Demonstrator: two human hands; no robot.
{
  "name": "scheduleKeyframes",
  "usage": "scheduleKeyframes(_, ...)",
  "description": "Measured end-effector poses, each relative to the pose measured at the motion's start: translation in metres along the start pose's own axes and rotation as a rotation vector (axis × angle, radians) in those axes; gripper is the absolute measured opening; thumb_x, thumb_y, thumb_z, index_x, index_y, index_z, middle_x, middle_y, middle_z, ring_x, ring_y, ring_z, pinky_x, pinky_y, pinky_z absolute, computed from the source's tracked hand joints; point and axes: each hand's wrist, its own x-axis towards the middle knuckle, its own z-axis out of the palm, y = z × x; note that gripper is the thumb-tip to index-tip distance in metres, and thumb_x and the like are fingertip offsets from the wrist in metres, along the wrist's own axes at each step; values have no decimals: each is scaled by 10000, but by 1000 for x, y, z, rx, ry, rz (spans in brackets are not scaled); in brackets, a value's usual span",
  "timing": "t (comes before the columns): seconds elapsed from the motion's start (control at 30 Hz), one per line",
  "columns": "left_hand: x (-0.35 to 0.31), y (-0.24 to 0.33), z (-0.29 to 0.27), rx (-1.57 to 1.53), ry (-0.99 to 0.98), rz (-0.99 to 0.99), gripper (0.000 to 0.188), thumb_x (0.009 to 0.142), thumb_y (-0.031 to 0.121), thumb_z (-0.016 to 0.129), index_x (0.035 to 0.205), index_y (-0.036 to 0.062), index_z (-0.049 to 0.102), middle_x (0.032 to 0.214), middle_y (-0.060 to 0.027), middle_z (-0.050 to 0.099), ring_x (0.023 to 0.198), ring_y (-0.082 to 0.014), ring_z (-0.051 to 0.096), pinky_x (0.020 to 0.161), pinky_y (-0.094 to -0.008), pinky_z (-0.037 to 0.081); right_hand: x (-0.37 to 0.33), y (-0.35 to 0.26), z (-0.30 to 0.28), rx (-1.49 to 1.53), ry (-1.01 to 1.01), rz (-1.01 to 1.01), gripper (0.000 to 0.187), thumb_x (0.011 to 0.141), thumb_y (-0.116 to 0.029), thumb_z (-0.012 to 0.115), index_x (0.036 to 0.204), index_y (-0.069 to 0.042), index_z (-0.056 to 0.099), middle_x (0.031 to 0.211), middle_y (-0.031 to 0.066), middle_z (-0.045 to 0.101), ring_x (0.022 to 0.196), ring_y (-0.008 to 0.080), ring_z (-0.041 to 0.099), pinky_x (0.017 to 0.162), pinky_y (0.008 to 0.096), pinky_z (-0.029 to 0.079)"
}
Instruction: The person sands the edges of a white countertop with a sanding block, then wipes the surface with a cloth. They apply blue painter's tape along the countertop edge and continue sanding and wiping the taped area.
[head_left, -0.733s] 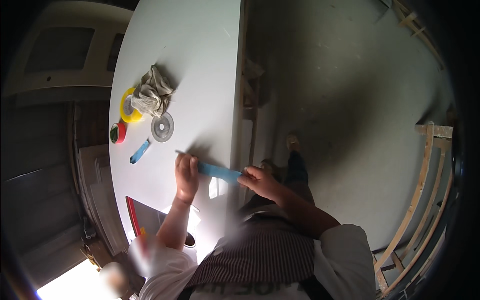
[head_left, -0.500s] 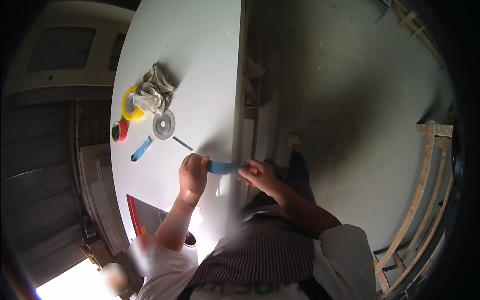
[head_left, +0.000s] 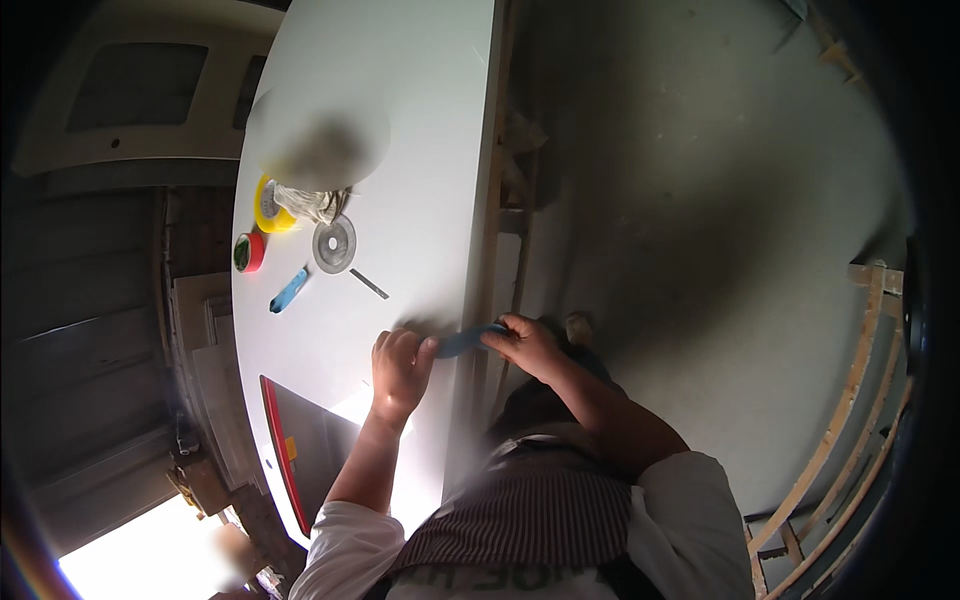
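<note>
I had the blue strip [head_left: 462, 341] between my two hands at the near edge of the white desk [head_left: 420, 120]. My left hand [head_left: 400, 365] was curled shut, the grip pinching one end of it between thumb and fingers; my right hand [head_left: 525, 343] was closed on the other end, just off the desk's edge. The strip looked thin, narrow and light, and it bowed a little between my hands, so I judged it flexible rather than stiff, likely smooth and a bit slippery. The ends seemed the right places to hold it, with fingertips flat on its faces. What it was made of I could not tell.

Farther up the desk lay a thin dark stick [head_left: 369, 284], a grey disc [head_left: 334, 244], a small blue tool [head_left: 288, 290], a red tape roll [head_left: 249, 252] and a yellow ring [head_left: 268, 206].
</note>
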Motion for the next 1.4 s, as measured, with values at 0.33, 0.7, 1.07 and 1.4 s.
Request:
scheduleKeyframes(0.33, 21, -6, 20, 179, 131, 216, 207, 798, 84, 633, 645, 115, 497, 676, -57, 536, 715, -298, 522, 659, -426, 393, 16, 34, -1, 63, 99, 99, 204, 873, -237, 697, 873, -36, 659, 657, -4, 588, 542, 58, 500, 473, 245, 388)
scheduleKeyframes(0.7, 35, 7, 27, 104, 198, 468, 253, 804, 38, 619, 616, 93, 458, 596, -90, 495, 583, -319, 480, 603, -434, 381, 19, 23, 25, -123, 302, -58, 258, 923, -252, 635, 789, -35, 590, 689, 5, 546, 649, 86, 486, 594, 279, 408)
scheduleKeyframes(1.07, 28, -14, 20, 127, 100, 455, 187, 791, 87, 618, 624, 115, 537, 679, -58, 588, 705, -286, 561, 667, -423, 425, 21, 31, 23, -186, 266, 15, 221, 892, -273, 667, 885, -54, 644, 703, 6, 553, 653, 99, 484, 587, 286, 413)
scheduleKeyframes(1.4, 25, -31, 22, 65, 119, 471, 207, 752, 72, 631, 595, 122, 506, 663, -52, 573, 679, -274, 557, 618, -403, 406, 10, 15, 18, -246, 251, -3, 292, 883, -309, 672, 788, -42, 598, 695, 18, 557, 657, 111, 488, 584, 311, 418)
